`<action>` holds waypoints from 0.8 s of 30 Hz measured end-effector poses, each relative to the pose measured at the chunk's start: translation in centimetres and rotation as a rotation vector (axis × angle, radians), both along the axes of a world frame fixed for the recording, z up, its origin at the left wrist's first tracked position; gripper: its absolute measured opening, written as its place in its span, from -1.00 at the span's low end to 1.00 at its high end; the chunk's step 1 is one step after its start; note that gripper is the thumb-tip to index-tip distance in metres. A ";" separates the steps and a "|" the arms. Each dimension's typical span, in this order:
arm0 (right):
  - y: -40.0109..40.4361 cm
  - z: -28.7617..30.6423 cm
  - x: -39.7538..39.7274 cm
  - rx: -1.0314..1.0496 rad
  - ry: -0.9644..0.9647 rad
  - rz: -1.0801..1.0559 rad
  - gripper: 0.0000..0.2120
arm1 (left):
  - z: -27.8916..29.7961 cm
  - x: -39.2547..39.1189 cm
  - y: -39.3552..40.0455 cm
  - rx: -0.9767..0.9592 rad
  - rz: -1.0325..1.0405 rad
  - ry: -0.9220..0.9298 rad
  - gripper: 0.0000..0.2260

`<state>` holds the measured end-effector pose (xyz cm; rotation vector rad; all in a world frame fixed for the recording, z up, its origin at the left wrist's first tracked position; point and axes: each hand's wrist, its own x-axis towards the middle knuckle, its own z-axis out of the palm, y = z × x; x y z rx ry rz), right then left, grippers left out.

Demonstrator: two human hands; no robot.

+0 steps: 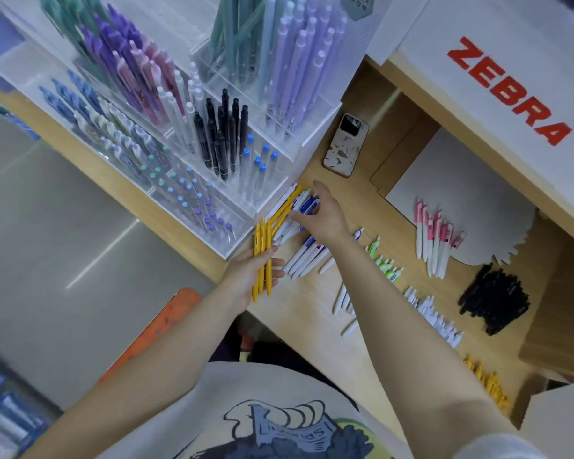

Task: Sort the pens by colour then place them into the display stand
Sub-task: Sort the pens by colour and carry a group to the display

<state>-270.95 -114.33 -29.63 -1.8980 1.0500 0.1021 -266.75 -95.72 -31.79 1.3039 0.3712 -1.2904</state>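
Right hand (pixel 325 213) over half-hidden blue pens (pixel 307 204)

yellow pens (pixel 261 256) bunched upright, blue/white pens (pixel 307 207) heaped beside clear stand (pixel 279 190)

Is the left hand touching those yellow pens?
Touching. The head view shows the left hand gripping the yellow pens, with its fingers curled over their barrels.
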 end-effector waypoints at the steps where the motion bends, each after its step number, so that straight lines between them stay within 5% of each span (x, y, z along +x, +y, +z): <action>1: -0.4 -0.4 0.2 0.007 0.025 -0.005 -0.16 | -0.2 -0.1 0.0 0.003 0.005 0.006 -0.77; 13: -1.9 -2.3 0.0 0.074 0.071 0.063 -0.19 | -1.0 0.2 0.1 -0.013 -0.001 0.043 -0.79; 18: -1.8 -2.2 0.3 0.065 -0.002 -0.056 -0.64 | -1.0 0.2 0.2 -0.010 -0.016 0.046 -0.81; 24: -2.1 1.3 -1.3 0.271 -0.109 -0.284 -0.91 | -0.3 0.1 0.0 -0.001 -0.075 0.043 -0.78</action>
